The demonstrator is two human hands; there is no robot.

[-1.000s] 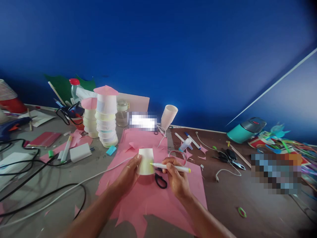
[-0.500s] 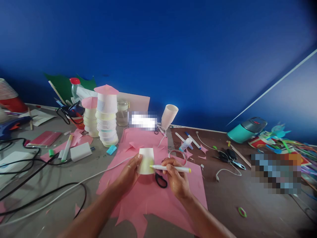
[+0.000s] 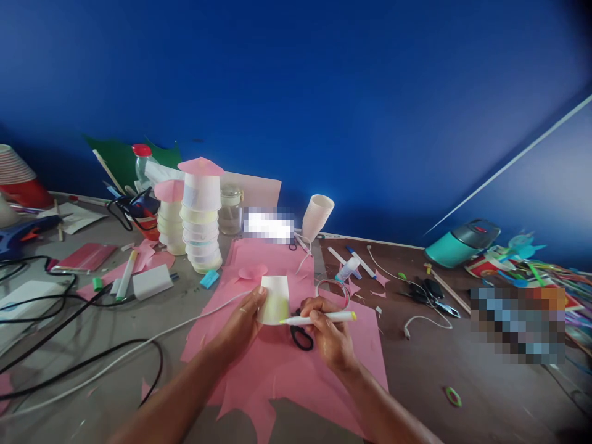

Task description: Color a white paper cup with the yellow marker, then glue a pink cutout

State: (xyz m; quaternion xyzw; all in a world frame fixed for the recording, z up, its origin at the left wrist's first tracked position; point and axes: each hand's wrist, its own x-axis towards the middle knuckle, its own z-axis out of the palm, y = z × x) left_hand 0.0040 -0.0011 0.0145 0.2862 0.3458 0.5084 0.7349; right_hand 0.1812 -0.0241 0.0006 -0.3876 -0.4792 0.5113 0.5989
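Observation:
My left hand (image 3: 247, 317) grips a white paper cup (image 3: 275, 297) by its left side, above pink paper (image 3: 259, 376). Yellow colouring shows on the lower part of the cup. In my right hand (image 3: 330, 333) is a white marker (image 3: 340, 317) with a yellow end, held between thumb and fingers. Its yellow tip meets the cup near the lower right edge. Black-handled scissors (image 3: 303, 339) lie on the pink paper beside my right hand, partly hidden by it and the marker.
Stacked cup towers (image 3: 201, 216) with pink paper tops stand left of centre. A leaning cup stack (image 3: 318, 216) is at the back. Cables (image 3: 152, 339) cross the left side. Markers (image 3: 361, 262), a teal bottle (image 3: 448, 246) and a green ring (image 3: 453, 396) are on the right.
The marker tip has shifted slightly down the cup toward its lower edge, and the marker lies more level. My left hand keeps its hold on the cup.

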